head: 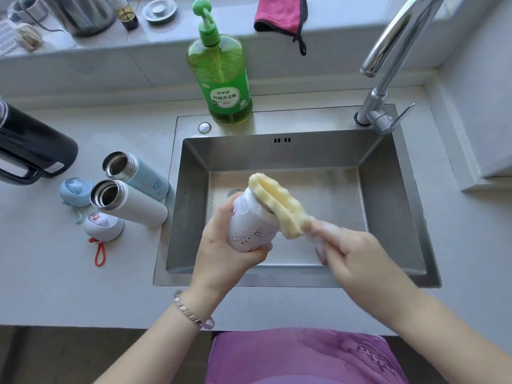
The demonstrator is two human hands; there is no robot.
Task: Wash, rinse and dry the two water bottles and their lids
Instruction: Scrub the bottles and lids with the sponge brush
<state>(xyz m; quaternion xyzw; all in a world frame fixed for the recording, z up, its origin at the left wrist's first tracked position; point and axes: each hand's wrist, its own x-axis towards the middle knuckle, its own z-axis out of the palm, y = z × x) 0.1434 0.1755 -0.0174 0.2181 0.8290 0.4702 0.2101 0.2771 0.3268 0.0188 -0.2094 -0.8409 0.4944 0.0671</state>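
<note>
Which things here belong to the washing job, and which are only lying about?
Job: white printed bottle, yellow sponge brush, green soap pump bottle, pale blue flask, white flask, blue lid, white lid.
Lying about: black jug, metal sink plug, small glass bottle.

The sink [191, 189] is brushed steel, dull and finely grained; the tap [399, 37] is polished, mirror-bright metal. The soap bottle [221, 79] is glossy see-through green plastic. The sponge [279, 206] is yellow foam, bumpy and sudsy. The printed bottle [249, 225] has a smooth white coat. The blue bottle [141, 176] and white bottle [135, 206] look satin outside, with shiny metal mouths, on the matt grey tabletop [69, 286]. The pink cloth [279, 12] is soft fabric; the jug [36, 145] is glossy black.
</note>
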